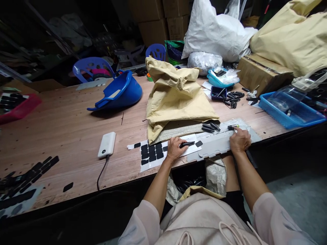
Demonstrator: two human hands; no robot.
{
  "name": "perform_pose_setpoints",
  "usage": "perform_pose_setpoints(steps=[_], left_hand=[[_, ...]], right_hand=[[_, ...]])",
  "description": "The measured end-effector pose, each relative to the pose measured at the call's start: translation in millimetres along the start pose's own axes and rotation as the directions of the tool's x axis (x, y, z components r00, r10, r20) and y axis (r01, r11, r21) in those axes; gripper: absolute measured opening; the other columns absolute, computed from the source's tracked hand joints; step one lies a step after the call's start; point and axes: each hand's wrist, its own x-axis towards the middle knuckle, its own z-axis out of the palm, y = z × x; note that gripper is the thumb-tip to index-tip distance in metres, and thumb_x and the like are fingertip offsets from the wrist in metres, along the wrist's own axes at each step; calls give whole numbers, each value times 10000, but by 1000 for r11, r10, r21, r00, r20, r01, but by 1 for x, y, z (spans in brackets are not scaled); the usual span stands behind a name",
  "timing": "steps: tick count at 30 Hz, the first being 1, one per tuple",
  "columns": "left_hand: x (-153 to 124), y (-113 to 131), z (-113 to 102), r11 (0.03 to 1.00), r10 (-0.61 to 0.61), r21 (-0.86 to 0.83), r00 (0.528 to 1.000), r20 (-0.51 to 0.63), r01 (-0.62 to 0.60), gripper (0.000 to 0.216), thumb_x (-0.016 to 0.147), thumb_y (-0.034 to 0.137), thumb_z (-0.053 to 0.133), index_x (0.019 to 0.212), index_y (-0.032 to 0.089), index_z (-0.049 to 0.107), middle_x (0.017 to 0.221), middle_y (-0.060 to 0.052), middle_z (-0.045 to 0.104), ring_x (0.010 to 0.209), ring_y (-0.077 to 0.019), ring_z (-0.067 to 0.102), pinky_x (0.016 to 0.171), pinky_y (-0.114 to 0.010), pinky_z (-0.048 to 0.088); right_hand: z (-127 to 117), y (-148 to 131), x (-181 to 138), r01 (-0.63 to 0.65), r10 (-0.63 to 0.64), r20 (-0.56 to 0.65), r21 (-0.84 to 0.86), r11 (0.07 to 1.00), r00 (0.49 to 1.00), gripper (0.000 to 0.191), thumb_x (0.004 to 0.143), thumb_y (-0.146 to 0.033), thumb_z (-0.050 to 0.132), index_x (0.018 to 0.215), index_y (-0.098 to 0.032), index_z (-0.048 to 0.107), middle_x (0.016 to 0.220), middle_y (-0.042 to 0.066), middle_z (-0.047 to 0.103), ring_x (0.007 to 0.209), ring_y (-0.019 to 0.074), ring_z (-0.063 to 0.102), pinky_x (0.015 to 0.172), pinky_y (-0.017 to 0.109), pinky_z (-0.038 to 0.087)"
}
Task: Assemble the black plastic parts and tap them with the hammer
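My left hand rests on a white backing sheet of black sticker pads and pinches a thin black strip. My right hand is closed on a small silver-tipped tool, over a grey cardboard sheet. A few loose black strips lie between the hands, just beyond the grey sheet. One black pad sits on the sheet near the strip's tip.
A tan sack slumps behind my hands. A white power bank with a cable lies left. A blue tub, a red tray, a blue basket, cardboard boxes and bags crowd the table.
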Motion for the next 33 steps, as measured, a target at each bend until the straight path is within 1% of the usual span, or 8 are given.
perform_pose_setpoints(steps=[4,8,14,17,20,23,28,33], left_hand=[[-2,1,-3,1000,28,-5,1000,15,-28,182,835,279,823,1017,291,821,1029,-26,732,1064,-260,574,1010,-446,429],[-20,11,-8,989,148,-26,988,30,-148,176,831,295,845,1006,293,825,1053,-38,728,1076,-262,568,1029,-459,415],[-71,28,-4,932,361,-76,919,155,-353,203,784,287,878,980,290,824,1097,-55,712,1123,-281,570,1045,-476,408],[-73,33,-1,923,386,-79,906,172,-378,263,737,319,913,978,272,817,1117,-62,708,1126,-290,573,1043,-476,416],[-42,44,3,939,344,-64,933,105,-339,220,832,333,841,1039,265,810,1086,-67,722,1090,-272,592,1014,-450,434],[9,61,11,965,263,-34,963,51,-261,179,957,298,699,1099,249,797,1053,-67,736,1068,-257,609,981,-423,449],[83,89,29,980,169,85,980,108,-179,229,980,260,662,1183,252,767,1190,-69,728,1124,-270,589,975,-415,453],[108,98,42,962,142,199,965,220,-187,219,912,291,774,1129,261,778,1197,-66,714,1189,-297,550,1004,-433,424]], right_hand=[[5,-4,-6,41,-42,-37,-46,998,998,396,1007,-210,444,1232,-177,769,1118,179,669,993,283,571,776,377,381],[8,-2,-6,65,-68,-42,-71,995,997,381,1010,-208,447,1237,-165,749,1111,177,659,998,280,565,771,369,372],[11,1,-6,72,-76,-51,-69,995,996,380,1017,-214,432,1240,-175,737,1110,172,653,995,283,553,760,370,355],[13,1,-6,79,-83,-51,-66,995,995,375,1018,-209,430,1238,-171,732,1114,174,653,990,281,550,757,373,344],[13,2,-7,78,-81,-52,-69,995,995,376,1018,-208,432,1244,-167,729,1112,171,655,987,278,553,756,372,337],[13,2,-7,84,-88,-59,-65,994,994,373,1020,-209,430,1238,-163,730,1095,168,654,975,275,551,755,372,333],[13,2,-8,103,-107,-63,-70,992,992,367,1024,-208,419,1224,-159,723,1076,167,641,960,274,540,752,371,339],[12,0,-9,96,-101,-55,-85,992,993,349,1022,-202,427,1211,-157,718,1079,159,641,966,269,542,758,365,339]])
